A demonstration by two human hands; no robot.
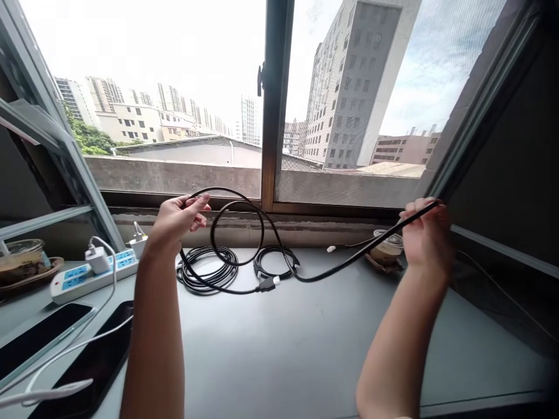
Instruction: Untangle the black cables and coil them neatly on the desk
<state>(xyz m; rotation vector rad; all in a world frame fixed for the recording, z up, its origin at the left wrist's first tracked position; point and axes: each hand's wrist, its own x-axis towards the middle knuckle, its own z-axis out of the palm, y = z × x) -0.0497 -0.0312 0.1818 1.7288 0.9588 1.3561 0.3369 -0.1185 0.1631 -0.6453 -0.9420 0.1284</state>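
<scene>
A long black cable runs between my two hands above the grey table. My left hand grips it at the left, where it bends into loose loops. From under that hand one end hangs down to a black plug with a pale tip. At the right, my right hand is raised and closed round the cable, which slants up into it. Below and behind lie a large coil of black cable and a smaller coiled black cable.
At the left, a power strip carries white chargers beside dark phones and white cords. A drink cup stands at the far left; another cup is behind my right hand. The window frame rises behind the table.
</scene>
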